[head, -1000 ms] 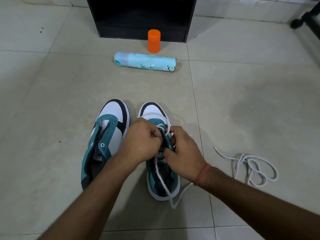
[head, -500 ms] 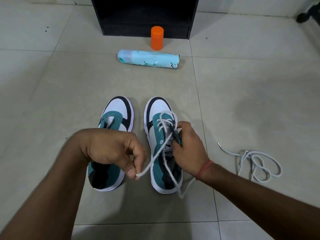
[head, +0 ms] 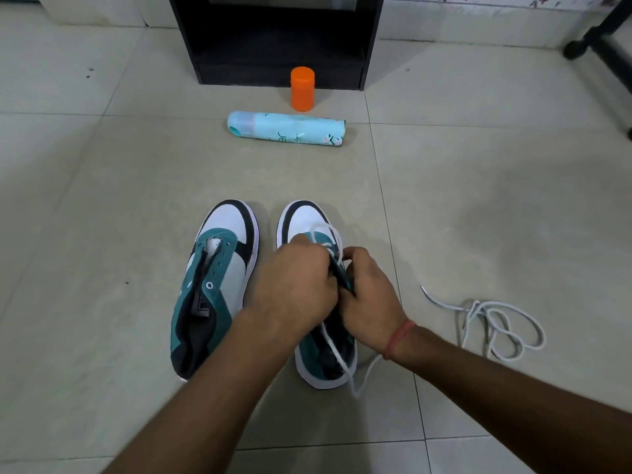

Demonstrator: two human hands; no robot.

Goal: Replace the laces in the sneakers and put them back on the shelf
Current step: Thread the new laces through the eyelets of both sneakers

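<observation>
Right sneaker [head: 319, 371]: on the tiled floor, toe toward the black shelf [head: 273, 39], half-laced with a white lace [head: 342, 362].
Left hand [head: 295, 285]: fingers curled over that sneaker's eyelets; whether they pinch the lace I cannot tell.
Right hand [head: 371, 299]: fingers closed on the tongue.
Left sneaker [head: 219, 278]: just beside, unlaced.
Spare lace [head: 496, 323]: loose, right of the right sneaker.
Spray can [head: 287, 129]: lying between sneakers and shelf.
Orange cap [head: 302, 88]: upright near the shelf.

Both hands, left hand [head: 294, 285] and right hand [head: 371, 295], cover the right sneaker's [head: 309, 224] eyelets and tongue, hiding their grip on the lace [head: 337, 357], while the black shelf [head: 280, 39] is cut off above.
</observation>
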